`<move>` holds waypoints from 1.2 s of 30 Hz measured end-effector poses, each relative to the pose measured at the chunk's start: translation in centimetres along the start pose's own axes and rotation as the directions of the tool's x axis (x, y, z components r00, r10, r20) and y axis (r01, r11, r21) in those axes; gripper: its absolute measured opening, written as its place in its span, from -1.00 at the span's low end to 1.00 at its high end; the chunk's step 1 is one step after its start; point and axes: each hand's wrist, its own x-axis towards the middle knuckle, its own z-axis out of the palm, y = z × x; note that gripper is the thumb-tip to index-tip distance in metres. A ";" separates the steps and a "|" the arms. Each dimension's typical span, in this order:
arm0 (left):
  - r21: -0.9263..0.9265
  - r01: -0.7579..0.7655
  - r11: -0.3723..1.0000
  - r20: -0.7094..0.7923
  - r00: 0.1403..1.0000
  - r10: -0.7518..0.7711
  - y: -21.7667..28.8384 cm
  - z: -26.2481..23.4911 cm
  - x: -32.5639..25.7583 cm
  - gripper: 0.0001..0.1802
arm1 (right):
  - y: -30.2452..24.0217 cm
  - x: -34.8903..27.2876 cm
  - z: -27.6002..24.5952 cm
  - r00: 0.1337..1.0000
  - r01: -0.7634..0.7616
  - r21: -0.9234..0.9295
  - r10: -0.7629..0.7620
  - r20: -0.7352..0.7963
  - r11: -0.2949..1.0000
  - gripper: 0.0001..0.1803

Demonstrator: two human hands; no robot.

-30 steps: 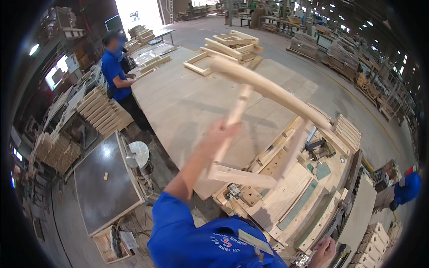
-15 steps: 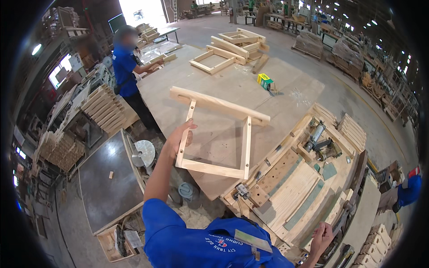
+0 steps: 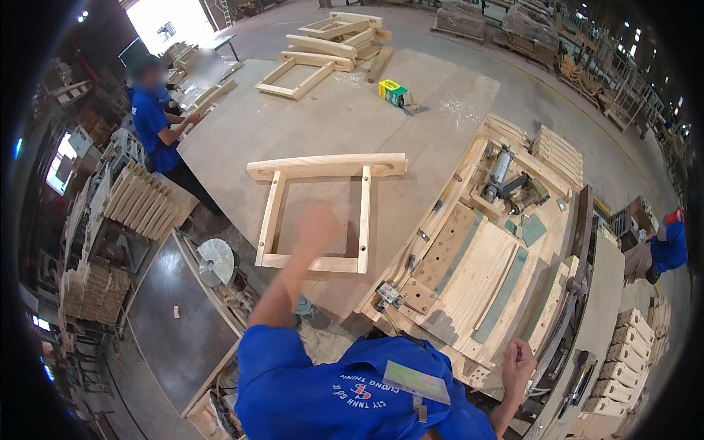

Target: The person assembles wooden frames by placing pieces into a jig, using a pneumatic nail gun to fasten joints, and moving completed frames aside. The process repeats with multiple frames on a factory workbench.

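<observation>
A pale wooden frame (image 3: 315, 166) lies on the large tabletop in front of me; its thicker far rail juts past both side pieces, and holes show in those sides. My left hand (image 3: 320, 226), smeared by motion, hovers over the opening inside the frame and no longer grips it; its fingers cannot be made out. At the lower right, my right hand (image 3: 518, 361) is closed, fingers curled, beside the near edge of a wooden jig (image 3: 469, 293). Whatever it may hold is hidden.
The jig carries clamps and a pneumatic tool (image 3: 506, 176). Further back on the tabletop (image 3: 220, 154) lie a green and yellow box (image 3: 394, 93) and several stacked frames (image 3: 293, 77). A co-worker (image 3: 154, 125) stands at the left. A dark-topped table (image 3: 169, 323) is at lower left.
The wooden frame, held by its left side piece in my left hand before, now rests on the tabletop. My left hand has let go and moved right. The view has shifted.
</observation>
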 end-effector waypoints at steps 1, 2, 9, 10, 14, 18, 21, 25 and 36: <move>0.031 -0.035 0.999 0.063 0.998 0.033 2.6 1.3 -1.4 -0.57 | 0.2 -0.1 0.6 1.000 0.009 -0.016 -0.009 0.010 1.000 -0.79; 0.056 -0.074 0.996 0.126 0.990 0.067 4.1 2.2 -2.4 -0.57 | 0.3 -0.1 1.1 1.000 0.020 -0.034 -0.019 0.016 0.999 -0.80; 0.112 -0.104 0.988 0.012 0.995 0.104 1.2 4.4 -0.9 -0.54 | 0.1 -0.5 1.2 0.992 -0.078 -0.177 0.095 0.088 0.981 -0.77; 0.137 -0.086 0.987 -0.011 0.996 0.088 -0.6 4.0 0.5 -0.55 | -0.3 -0.6 1.3 0.992 -0.084 -0.170 0.099 0.081 0.982 -0.77; 0.241 0.073 0.968 -0.065 0.996 -0.059 -7.8 -0.9 8.3 -0.59 | -1.9 -1.0 1.8 0.995 -0.069 -0.200 0.081 0.052 0.977 -0.78; 0.294 0.256 0.921 -0.532 0.844 -0.065 -14.0 -7.1 12.3 -0.59 | 0.5 -0.4 2.5 0.999 -0.002 -0.167 0.010 0.049 0.986 -0.77; 0.343 0.128 0.930 -0.536 0.840 0.082 -11.7 -4.8 13.0 -0.58 | 1.5 -1.2 2.8 0.997 -0.073 -0.194 0.073 -0.008 0.978 -0.77; 0.280 -0.043 0.959 -0.338 0.931 0.140 -6.7 0.8 10.1 -0.59 | 0.2 -1.8 3.8 0.997 -0.056 -0.270 0.067 0.030 0.961 -0.76; -0.026 -0.671 0.741 -0.129 0.737 0.663 13.8 10.5 0.2 -0.62 | 5.2 -10.5 1.4 0.982 -0.173 -0.361 0.134 -0.132 0.916 -0.75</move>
